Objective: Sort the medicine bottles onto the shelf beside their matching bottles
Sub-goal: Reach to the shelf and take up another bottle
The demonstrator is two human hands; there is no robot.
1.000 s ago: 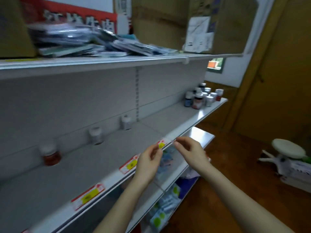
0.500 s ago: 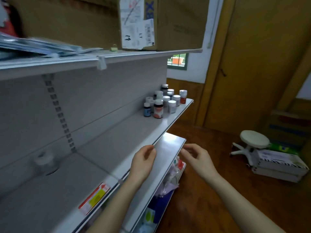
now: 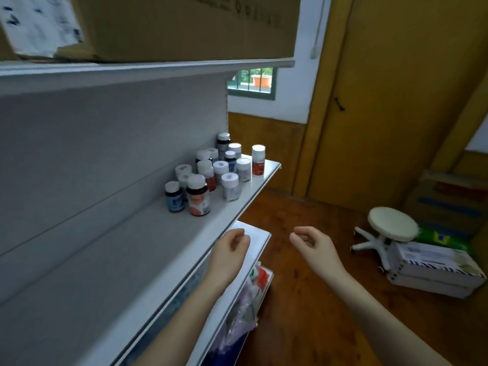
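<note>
Reaching toward the bottles [image 3: 211,173] on the shelf [image 3: 148,241], both hands, left [image 3: 228,250] and right [image 3: 313,247], hang loosely curled and empty; next likely comes picking one to match.

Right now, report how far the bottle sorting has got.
Done: no sorted groups show in this view. The medicine bottles stand as one mixed cluster, dark and white ones together, at the far end of the shelf. In hand: nothing; the left hand and right hand are loosely curled and empty, short of the cluster. Left: seemingly the whole cluster.
</note>
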